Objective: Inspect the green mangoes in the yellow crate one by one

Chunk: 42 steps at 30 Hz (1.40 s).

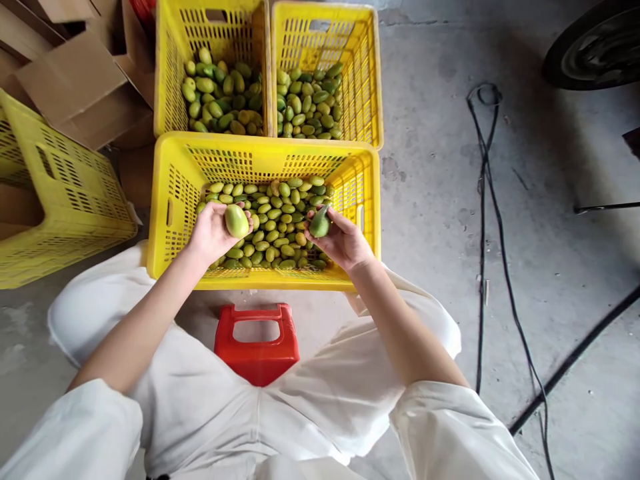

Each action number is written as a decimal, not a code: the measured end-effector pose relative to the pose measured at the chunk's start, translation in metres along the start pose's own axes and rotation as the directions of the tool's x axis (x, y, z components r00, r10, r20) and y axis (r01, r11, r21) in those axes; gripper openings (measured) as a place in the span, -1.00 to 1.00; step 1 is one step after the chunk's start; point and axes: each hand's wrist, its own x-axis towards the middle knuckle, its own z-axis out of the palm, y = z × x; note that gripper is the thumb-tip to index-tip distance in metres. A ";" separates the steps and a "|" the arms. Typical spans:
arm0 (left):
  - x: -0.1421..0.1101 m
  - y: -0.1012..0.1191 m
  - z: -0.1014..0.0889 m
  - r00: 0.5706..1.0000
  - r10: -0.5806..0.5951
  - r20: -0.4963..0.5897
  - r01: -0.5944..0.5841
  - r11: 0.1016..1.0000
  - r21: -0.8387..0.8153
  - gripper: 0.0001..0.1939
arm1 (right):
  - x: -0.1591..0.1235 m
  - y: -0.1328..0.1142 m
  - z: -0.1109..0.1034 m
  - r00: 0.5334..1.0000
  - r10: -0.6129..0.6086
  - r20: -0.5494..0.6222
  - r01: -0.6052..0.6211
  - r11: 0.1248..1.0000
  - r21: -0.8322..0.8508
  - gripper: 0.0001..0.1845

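My left hand [216,230] holds a pale yellow-green oval fruit [237,221], palm turned up. In my right hand [345,241] is a darker green fruit [320,223] with a narrowed upper end, gripped between thumb and fingers. Both hands are over the front yellow crate [265,283], whose floor is covered with several similar small oval fruits [274,214] in green and yellow-green. Their exact kind I cannot tell. The two held fruits are apart from each other, one on each side of the crate.
Behind stand two yellow crates, left [165,73] and right [365,80], with more such fruit. Cardboard boxes [75,80] and another yellow crate [75,180] are at left. A red stool [257,360] is between my legs. Black cables [493,180] and a wheel [595,47] are at right.
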 end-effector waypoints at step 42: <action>0.008 -0.009 -0.010 0.993 0.119 0.020 -0.120 0.989 0.091 -0.68 | 0.005 0.012 -0.011 0.999 -0.049 0.010 0.050 0.992 -0.119 -0.49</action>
